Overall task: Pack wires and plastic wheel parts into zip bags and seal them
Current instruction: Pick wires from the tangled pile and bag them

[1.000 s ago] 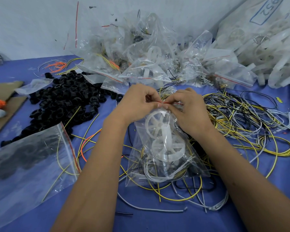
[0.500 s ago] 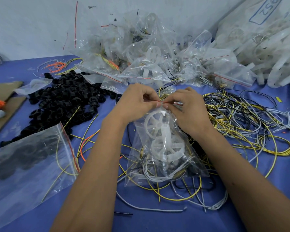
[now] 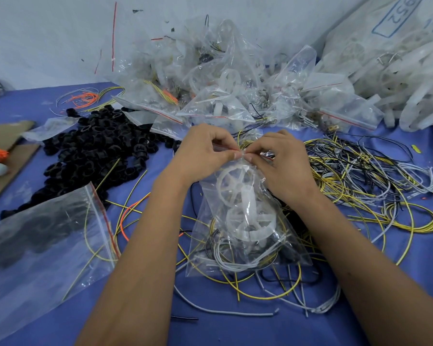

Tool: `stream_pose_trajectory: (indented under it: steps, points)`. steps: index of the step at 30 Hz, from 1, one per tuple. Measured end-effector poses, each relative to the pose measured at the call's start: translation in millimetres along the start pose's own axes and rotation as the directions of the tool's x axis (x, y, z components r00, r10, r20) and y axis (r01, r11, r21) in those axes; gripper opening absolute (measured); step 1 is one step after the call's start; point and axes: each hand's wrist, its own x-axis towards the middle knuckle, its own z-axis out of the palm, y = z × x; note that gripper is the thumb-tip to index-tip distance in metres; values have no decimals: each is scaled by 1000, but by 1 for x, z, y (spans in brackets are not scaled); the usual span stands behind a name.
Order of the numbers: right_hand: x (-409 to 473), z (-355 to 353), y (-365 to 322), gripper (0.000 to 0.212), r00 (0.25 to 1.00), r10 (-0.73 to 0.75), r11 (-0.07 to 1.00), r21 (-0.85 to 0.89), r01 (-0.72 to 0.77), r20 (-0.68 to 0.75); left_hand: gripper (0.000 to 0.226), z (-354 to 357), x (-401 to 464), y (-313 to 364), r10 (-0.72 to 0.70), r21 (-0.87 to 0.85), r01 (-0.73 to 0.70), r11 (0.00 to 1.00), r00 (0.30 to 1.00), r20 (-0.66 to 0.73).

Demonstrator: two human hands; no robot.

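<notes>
Hands are meeting at the zip bag (image 3: 245, 221) top: left hand (image 3: 205, 152) and right hand (image 3: 283, 161) are both pinching its red-lined seal, wheels (image 3: 238, 186) and wires (image 3: 238, 260) sitting inside.

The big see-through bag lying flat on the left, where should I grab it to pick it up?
Pinch the clear flat zip bag at its red-striped zip edge, coming from its right: that stiff rim is bare, with only loose wires beside it.
</notes>
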Motion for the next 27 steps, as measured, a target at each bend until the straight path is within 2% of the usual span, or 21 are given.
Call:
stream_pose_trajectory:
  steps: [5, 11, 14, 18, 27]
  points:
    - [0, 0, -1, 5, 1000, 5, 1000, -5, -5, 7, 19, -5, -1, -6, -57, -32, 56, 998, 998, -40]
    - [0, 0, -2, 2, 1000, -14, 1000, -1, 15, 28, 16, -1, 0, -2, -23, -18, 23, 1000, 1000, 2]
    - [0, 0, -1, 5, 1000, -15, 1000, -1, 15, 19, 10, 0, 0, -5, -38, -45, 38, 998, 999, -11]
    - [0, 1, -1, 5, 1000, -10, 1000, 15, 10, 12, 13, -2, -3, -9, -34, -104, 29, 994, 998, -49]
    - [0, 0, -1, 1, 999, -27, 999, 47, 25, 34, 9, 2, -2, -3, -49, -120, 46, 992, 999, -19]
